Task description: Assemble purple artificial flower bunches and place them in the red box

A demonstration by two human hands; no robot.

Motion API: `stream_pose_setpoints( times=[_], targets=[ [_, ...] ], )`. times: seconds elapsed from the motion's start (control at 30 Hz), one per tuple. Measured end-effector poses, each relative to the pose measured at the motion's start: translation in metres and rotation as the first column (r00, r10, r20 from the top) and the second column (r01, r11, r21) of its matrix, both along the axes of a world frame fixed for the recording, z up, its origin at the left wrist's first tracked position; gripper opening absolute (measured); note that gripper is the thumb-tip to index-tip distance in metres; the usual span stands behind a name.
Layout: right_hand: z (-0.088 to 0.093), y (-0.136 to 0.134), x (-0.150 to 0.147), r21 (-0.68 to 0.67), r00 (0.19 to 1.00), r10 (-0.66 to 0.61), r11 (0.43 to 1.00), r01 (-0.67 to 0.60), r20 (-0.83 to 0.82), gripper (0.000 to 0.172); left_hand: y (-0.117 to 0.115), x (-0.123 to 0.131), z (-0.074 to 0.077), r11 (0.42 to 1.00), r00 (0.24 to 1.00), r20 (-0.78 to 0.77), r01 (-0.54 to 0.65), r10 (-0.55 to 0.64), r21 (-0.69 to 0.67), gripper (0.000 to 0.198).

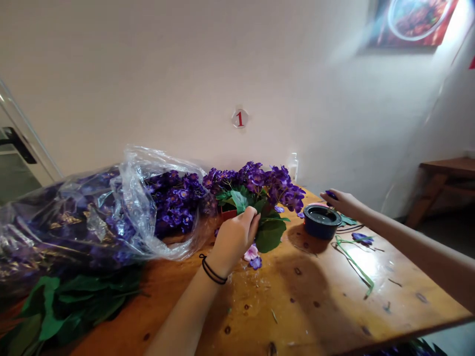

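Wall sign 1 [240,119] overlooks the wooden table [304,321]; your left hand [234,236] pinches the flower bunch [256,180] between plastic bag [139,210] and dark pot [321,225]; your right hand [345,202] pinches something small and purple [331,195]; leaves [270,235] seem joined to blossoms; bagged flowers [180,202] apparently remain.

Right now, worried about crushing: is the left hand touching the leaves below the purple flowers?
Touching: the head view shows the left hand with curled fingers against the green leaves.
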State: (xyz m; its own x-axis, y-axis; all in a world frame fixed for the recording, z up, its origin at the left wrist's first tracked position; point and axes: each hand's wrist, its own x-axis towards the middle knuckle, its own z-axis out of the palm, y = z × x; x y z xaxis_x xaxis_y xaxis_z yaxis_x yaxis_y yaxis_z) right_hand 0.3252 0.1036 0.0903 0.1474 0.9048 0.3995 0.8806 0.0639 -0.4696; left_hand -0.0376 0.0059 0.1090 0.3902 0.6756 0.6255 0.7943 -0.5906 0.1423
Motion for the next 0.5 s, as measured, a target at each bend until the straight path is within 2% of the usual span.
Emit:
stream_pose_setpoints(
  times=[0.1,0.23,0.4,0.5],
  targets=[
    [-0.009,0.019,0.000,-0.119,0.991,0.006,0.993,0.010,0.133,0.027,0.001,-0.001,0.000,0.999,1.000,-0.006,-0.003,0.003,0.032,0.014],
    [-0.020,0.027,0.000,-0.189,0.968,0.018,0.982,0.030,0.250,0.033,-0.001,-0.002,0.001,0.996,1.000,-0.009,0.009,-0.009,0.087,0.015],
    [-0.027,0.032,0.005,-0.190,0.949,0.036,0.982,0.026,0.314,0.037,-0.003,-0.001,-0.001,0.984,0.999,-0.029,0.025,-0.020,0.174,0.019],
    [-0.031,0.035,0.008,-0.137,0.944,0.022,0.990,0.025,0.330,0.034,-0.003,-0.002,-0.001,0.980,1.000,-0.026,0.020,-0.015,0.200,0.021]
  ],
)
